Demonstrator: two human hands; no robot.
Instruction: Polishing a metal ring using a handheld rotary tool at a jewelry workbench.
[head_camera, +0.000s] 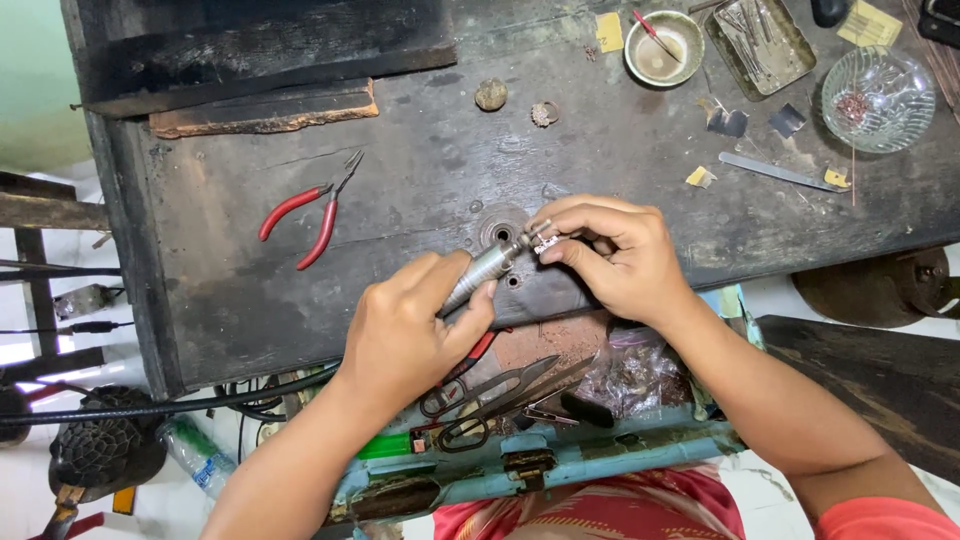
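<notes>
Gripping a metal rotary tool (478, 272) in the left hand (405, 335), tip angled onto a small ring (546, 240). Pinching that ring with the right hand (615, 255), bracing it over the counter (420, 160) for steadiness. Lying idle far left: red pliers (310, 210).

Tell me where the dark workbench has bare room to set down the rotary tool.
Bare wood lies between the red pliers and the left hand, and above the right hand, below the small nut. The top right is crowded: ceramic bowl, metal tray, glass dish.
</notes>
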